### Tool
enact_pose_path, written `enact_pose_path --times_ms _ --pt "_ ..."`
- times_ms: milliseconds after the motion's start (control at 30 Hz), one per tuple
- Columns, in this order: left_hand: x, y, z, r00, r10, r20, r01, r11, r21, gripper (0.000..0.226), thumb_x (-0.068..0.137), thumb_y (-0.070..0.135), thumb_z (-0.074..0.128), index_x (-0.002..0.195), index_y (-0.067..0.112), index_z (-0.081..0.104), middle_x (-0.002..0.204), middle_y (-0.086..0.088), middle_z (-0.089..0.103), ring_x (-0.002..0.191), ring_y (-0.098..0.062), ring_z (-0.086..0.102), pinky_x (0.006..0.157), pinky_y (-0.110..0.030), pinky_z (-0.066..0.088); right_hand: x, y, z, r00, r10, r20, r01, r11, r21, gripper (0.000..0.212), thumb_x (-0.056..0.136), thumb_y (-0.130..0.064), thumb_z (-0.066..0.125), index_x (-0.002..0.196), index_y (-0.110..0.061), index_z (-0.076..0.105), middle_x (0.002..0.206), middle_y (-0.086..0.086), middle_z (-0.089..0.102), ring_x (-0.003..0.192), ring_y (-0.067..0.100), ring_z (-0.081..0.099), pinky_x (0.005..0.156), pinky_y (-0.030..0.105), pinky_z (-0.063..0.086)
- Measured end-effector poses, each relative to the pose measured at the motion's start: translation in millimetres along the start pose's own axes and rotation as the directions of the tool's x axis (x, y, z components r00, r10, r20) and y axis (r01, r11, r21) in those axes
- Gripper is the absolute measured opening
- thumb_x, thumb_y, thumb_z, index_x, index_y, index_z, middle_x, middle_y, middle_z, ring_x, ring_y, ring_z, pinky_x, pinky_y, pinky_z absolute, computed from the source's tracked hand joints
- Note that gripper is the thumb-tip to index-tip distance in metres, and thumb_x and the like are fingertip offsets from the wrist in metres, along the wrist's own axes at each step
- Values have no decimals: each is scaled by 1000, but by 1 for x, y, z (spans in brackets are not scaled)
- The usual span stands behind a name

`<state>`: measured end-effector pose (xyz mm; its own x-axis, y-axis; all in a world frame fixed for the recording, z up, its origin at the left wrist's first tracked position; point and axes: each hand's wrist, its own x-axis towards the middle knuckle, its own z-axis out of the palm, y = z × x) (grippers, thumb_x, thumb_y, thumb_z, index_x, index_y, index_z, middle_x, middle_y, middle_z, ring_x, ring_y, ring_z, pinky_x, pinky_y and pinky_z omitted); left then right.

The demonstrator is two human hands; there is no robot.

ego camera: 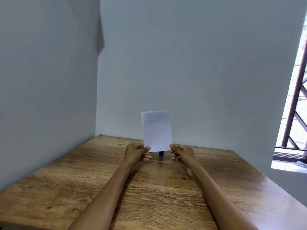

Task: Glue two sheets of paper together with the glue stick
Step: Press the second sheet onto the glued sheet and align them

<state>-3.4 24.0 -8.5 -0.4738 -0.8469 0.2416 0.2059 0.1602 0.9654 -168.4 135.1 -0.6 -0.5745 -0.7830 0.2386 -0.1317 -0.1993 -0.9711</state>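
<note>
A white sheet of paper (157,131) stands upright above the far part of the wooden table (86,166). My left hand (137,152) pinches its lower left corner and my right hand (180,153) pinches its lower right corner. I cannot tell whether it is one sheet or two pressed together. Behind the paper's bottom edge a small blue object (161,153), possibly the glue stick, peeks out on the table. A bit of yellow (146,153) shows beside my left fingers.
Grey walls close the table at the back and on the left. A window with a dark metal grille (297,113) is at the right. The table's right edge runs diagonally toward the near right.
</note>
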Motion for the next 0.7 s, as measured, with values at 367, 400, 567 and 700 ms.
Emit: enact_pose_path --times_ms 367,400,567,700 --pt "-4 0 13 998 45 43 -37 986 -164 26 79 19 74 100 9 63 74 -7 76 70 -25 74 55 -26 57 -10 1 34 1000 -18 0 18 1000 12 21 84 -31 69 79 -10 67 65 4 59 60 13 57 62 26 50" --pt "-5 -1 13 998 54 35 -48 988 -150 23 80 17 73 99 12 61 71 -7 76 67 -25 73 54 -26 57 -11 1 38 999 -26 21 26 1000 -5 20 84 -30 69 82 -10 68 70 6 59 63 14 56 60 24 50" --pt "-6 1 8 993 33 117 -21 994 -107 28 79 14 73 104 9 60 74 -12 76 64 -27 73 53 -27 57 -10 -3 33 998 -46 52 47 998 -28 16 85 -28 68 85 -13 73 72 -3 70 64 10 56 58 20 47" --pt "-9 0 9 969 2 248 7 999 -39 29 79 17 74 105 15 60 80 -15 75 66 -24 72 58 -29 58 -3 -9 6 990 -34 -139 49 993 105 10 84 -27 70 81 -18 71 71 -5 64 62 8 51 57 20 47"
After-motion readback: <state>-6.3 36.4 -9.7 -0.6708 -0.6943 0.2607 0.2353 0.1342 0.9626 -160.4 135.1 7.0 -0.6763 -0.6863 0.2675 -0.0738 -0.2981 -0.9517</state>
